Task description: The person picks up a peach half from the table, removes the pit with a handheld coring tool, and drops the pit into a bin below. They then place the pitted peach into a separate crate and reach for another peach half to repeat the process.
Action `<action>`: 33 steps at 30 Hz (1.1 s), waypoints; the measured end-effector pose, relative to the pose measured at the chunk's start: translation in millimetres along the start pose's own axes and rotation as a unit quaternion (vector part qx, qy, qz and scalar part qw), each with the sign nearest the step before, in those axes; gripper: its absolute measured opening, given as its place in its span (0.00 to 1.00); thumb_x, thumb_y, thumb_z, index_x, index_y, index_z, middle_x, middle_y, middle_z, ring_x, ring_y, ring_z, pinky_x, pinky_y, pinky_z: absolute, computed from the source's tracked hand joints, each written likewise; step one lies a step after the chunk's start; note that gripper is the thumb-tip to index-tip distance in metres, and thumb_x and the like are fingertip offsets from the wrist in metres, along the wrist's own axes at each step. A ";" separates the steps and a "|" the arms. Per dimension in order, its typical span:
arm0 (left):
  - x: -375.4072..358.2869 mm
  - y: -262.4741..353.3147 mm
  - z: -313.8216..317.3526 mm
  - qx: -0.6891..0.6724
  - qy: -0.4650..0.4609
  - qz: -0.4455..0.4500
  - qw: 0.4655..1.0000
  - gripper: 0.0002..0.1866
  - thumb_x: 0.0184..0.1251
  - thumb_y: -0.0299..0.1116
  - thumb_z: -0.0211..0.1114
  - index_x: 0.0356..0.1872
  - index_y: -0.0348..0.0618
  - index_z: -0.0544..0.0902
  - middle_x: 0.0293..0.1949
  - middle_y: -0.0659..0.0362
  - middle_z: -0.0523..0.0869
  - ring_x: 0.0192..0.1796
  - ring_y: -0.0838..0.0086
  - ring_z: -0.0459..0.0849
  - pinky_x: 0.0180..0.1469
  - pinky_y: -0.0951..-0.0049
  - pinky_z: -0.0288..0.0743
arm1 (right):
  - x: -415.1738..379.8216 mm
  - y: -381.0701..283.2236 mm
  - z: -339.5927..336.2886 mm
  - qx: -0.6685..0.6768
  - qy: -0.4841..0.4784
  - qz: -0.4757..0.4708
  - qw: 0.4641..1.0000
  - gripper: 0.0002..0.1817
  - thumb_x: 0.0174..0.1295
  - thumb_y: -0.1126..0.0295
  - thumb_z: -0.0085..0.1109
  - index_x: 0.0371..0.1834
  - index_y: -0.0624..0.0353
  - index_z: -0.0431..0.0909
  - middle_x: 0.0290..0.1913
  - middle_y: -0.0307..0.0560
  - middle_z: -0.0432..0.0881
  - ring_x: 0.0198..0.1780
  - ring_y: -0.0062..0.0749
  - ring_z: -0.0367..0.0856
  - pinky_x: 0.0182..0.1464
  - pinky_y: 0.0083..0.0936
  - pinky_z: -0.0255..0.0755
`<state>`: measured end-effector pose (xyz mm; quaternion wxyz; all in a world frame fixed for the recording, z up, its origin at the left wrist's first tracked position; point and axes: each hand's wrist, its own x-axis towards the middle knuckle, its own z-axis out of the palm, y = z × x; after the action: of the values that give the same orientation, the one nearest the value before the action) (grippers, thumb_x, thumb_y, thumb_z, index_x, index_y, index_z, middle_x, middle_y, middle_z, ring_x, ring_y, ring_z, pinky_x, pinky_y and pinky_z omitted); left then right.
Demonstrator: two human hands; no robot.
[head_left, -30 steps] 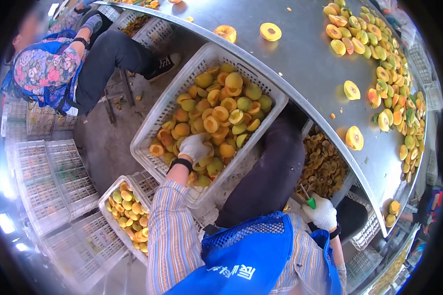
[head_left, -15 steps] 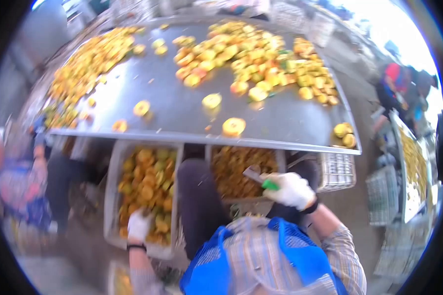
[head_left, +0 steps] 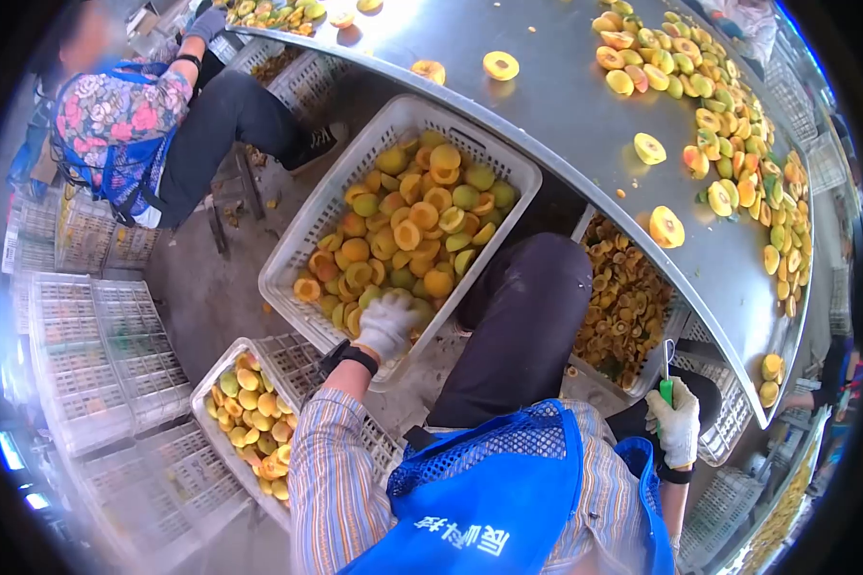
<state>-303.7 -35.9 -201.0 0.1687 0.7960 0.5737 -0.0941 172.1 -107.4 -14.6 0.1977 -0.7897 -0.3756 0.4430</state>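
My left hand (head_left: 387, 324), in a white glove, reaches into a white crate (head_left: 276, 278) of halved fruit (head_left: 408, 225). Its fingers point down among the pieces and are blurred, so whether they hold any is unclear. At the lower right, my gloved right hand (head_left: 675, 422) is closed around the green handle of a knife (head_left: 666, 383), whose metal blade points up. Beside my knee, under the table, stands a crate of brown fruit pieces (head_left: 618, 302).
A metal table (head_left: 566, 105) spreads across the top and right, bearing many halved fruits (head_left: 729, 144). A smaller fruit crate (head_left: 201, 393) sits lower left, near stacked empty crates (head_left: 105, 345). At upper left sits a co-worker (head_left: 115, 134) in a floral top.
The view has swung toward the left, bringing the co-worker and stacked crates into fuller view. My left hand remains at the fruit crate; the knife now points more upright in my right hand.
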 end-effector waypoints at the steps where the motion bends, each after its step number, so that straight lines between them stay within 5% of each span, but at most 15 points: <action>1: 16.6 -1.4 -5.2 -0.036 -0.058 -0.150 0.986 0.16 0.54 0.35 0.69 0.46 0.54 0.85 0.52 0.54 0.81 0.61 0.52 0.77 0.61 0.56 0.74 | 1.7 -4.1 1.1 -0.009 -0.002 0.005 1.000 0.06 0.65 0.69 0.63 0.38 0.59 0.79 0.22 0.35 0.77 0.18 0.16 0.74 0.20 0.16 0.66; 3: 10.4 -24.6 -28.4 -0.052 0.076 -0.220 0.971 0.11 0.58 0.34 0.66 0.43 0.51 0.85 0.49 0.55 0.82 0.58 0.54 0.77 0.57 0.53 0.74 | 5.9 -13.2 3.7 -0.014 0.006 0.011 1.000 0.06 0.65 0.70 0.63 0.39 0.60 0.79 0.22 0.35 0.77 0.18 0.16 0.74 0.20 0.16 0.67; 5: 6.4 -55.3 -40.4 -0.022 0.206 -0.168 0.964 0.12 0.57 0.34 0.68 0.43 0.53 0.85 0.49 0.53 0.82 0.56 0.50 0.77 0.56 0.50 0.74 | 11.7 -14.6 6.8 -0.025 0.006 0.020 0.999 0.06 0.65 0.70 0.63 0.39 0.61 0.79 0.22 0.35 0.77 0.18 0.17 0.74 0.20 0.16 0.67; 8: 8.9 -66.7 -44.7 0.003 0.232 -0.134 0.963 0.14 0.57 0.34 0.68 0.46 0.53 0.85 0.50 0.54 0.82 0.58 0.51 0.77 0.58 0.51 0.74 | 19.9 -17.6 14.4 -0.037 -0.002 0.025 0.999 0.07 0.64 0.70 0.63 0.39 0.61 0.79 0.23 0.35 0.77 0.18 0.17 0.74 0.20 0.16 0.66; 14: 20.5 -12.1 -29.3 -0.078 -0.068 -0.037 0.994 0.20 0.64 0.34 0.63 0.59 0.55 0.80 0.60 0.55 0.80 0.55 0.56 0.85 0.52 0.57 0.81 | 22.7 -34.6 31.7 -0.057 -0.019 0.038 0.997 0.07 0.65 0.69 0.63 0.39 0.61 0.79 0.22 0.35 0.77 0.18 0.16 0.74 0.21 0.17 0.67; 16: 24.9 -3.0 -8.8 -0.085 -0.049 -0.008 0.995 0.27 0.59 0.33 0.68 0.62 0.54 0.77 0.59 0.55 0.80 0.53 0.54 0.86 0.51 0.54 0.81 | 20.7 -38.9 34.2 -0.059 -0.021 0.044 0.997 0.06 0.65 0.69 0.62 0.39 0.61 0.80 0.22 0.35 0.77 0.19 0.16 0.74 0.22 0.17 0.67; 19: 36.4 2.6 0.0 -0.078 -0.195 -0.128 0.969 0.37 0.60 0.36 0.68 0.73 0.55 0.68 0.71 0.50 0.73 0.62 0.56 0.83 0.55 0.58 0.81 | 14.9 -46.1 34.6 -0.061 -0.033 0.036 0.997 0.06 0.66 0.69 0.62 0.39 0.60 0.80 0.22 0.35 0.78 0.20 0.15 0.74 0.24 0.17 0.68; 23: 26.6 -4.7 -0.2 -0.087 -0.088 -0.108 0.986 0.29 0.66 0.34 0.63 0.70 0.56 0.72 0.63 0.52 0.79 0.55 0.55 0.87 0.48 0.54 0.83 | 8.2 -48.2 35.9 -0.036 -0.031 0.022 0.999 0.06 0.64 0.70 0.64 0.40 0.60 0.80 0.24 0.34 0.78 0.21 0.14 0.74 0.25 0.17 0.68; 25: 20.5 -8.8 -30.8 -0.366 -0.087 -0.175 0.910 0.28 0.66 0.35 0.66 0.69 0.51 0.76 0.57 0.52 0.85 0.52 0.57 0.88 0.47 0.57 0.83 | 5.5 -46.4 36.9 -0.024 -0.032 0.009 0.999 0.07 0.64 0.70 0.64 0.41 0.60 0.80 0.24 0.34 0.78 0.22 0.14 0.75 0.26 0.17 0.68; 26: 18.3 -11.6 -33.3 -0.362 -0.083 -0.173 0.912 0.28 0.66 0.35 0.66 0.69 0.51 0.76 0.57 0.52 0.85 0.52 0.57 0.88 0.47 0.57 0.83 | 4.2 -46.8 38.5 -0.009 -0.036 0.005 0.999 0.08 0.64 0.71 0.65 0.42 0.61 0.80 0.24 0.34 0.77 0.23 0.13 0.74 0.26 0.17 0.68; 28: 14.5 -15.3 -35.2 -0.715 0.040 -0.211 0.665 0.28 0.66 0.41 0.68 0.66 0.46 0.78 0.51 0.52 0.87 0.51 0.58 0.88 0.50 0.59 0.84 | 1.8 -50.0 41.9 0.014 -0.038 -0.004 0.999 0.08 0.63 0.71 0.65 0.43 0.61 0.81 0.25 0.33 0.77 0.24 0.12 0.74 0.27 0.16 0.69; 29: 14.7 -11.4 -33.2 -0.823 0.103 -0.155 0.536 0.30 0.69 0.42 0.67 0.67 0.39 0.74 0.55 0.50 0.85 0.50 0.56 0.88 0.48 0.59 0.88 | -0.6 -53.5 42.5 -0.002 -0.043 -0.007 0.999 0.09 0.63 0.70 0.65 0.44 0.61 0.81 0.25 0.33 0.77 0.25 0.12 0.74 0.28 0.17 0.70; 30: 13.6 0.2 -47.8 -0.820 0.105 -0.149 0.542 0.30 0.69 0.42 0.67 0.67 0.39 0.74 0.55 0.50 0.85 0.50 0.56 0.88 0.48 0.59 0.88 | -2.6 -57.4 43.3 -0.018 -0.046 -0.011 0.999 0.10 0.63 0.69 0.66 0.44 0.61 0.81 0.25 0.33 0.77 0.26 0.12 0.74 0.30 0.18 0.70; 32: 11.1 34.2 -92.2 -0.939 0.172 0.017 0.297 0.28 0.75 0.44 0.63 0.70 0.42 0.71 0.56 0.49 0.84 0.51 0.52 0.88 0.50 0.54 0.88 | -6.9 -65.5 44.0 -0.043 -0.048 -0.031 0.997 0.12 0.62 0.67 0.66 0.45 0.61 0.82 0.26 0.34 0.77 0.27 0.14 0.74 0.32 0.20 0.72; 33: 16.3 44.8 -102.2 -0.939 0.171 0.046 0.295 0.28 0.78 0.46 0.59 0.72 0.44 0.69 0.57 0.48 0.82 0.53 0.49 0.87 0.48 0.53 0.88 | -8.7 -69.1 44.4 -0.075 -0.049 -0.045 0.995 0.14 0.61 0.65 0.67 0.46 0.60 0.82 0.26 0.36 0.77 0.29 0.15 0.75 0.35 0.22 0.73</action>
<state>-260.5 4.2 -104.9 0.7036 0.1193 0.2497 0.6545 102.7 -70.8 11.2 0.1389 -0.7618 -0.4525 0.4422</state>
